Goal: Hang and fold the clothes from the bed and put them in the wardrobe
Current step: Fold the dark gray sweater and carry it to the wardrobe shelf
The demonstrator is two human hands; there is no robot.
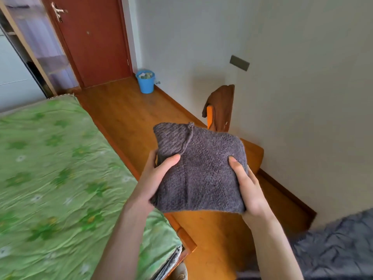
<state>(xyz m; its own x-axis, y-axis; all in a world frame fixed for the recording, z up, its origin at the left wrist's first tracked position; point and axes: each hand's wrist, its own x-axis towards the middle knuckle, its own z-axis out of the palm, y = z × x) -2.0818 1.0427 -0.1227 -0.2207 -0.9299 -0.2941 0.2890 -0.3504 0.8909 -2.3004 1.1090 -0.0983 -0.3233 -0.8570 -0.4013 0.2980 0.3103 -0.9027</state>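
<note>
A folded grey-purple knitted sweater (pixel 201 168) is held in the air in front of me, above the floor beside the bed. My left hand (pixel 155 176) grips its left edge, thumb on top. My right hand (pixel 247 186) grips its right edge, thumb on top as well. The bed (pixel 50 168) with a green flowered sheet fills the lower left; no other clothes show on the visible part of it. The wardrobe (pixel 30 47) stands at the far left beyond the bed, with its sliding door partly open.
A wooden chair (pixel 220 110) with a brown garment draped over its back stands by the right wall. A blue bucket (pixel 145 80) sits in the corner near the closed brown door (pixel 94 37). Wooden floor runs between bed and wall.
</note>
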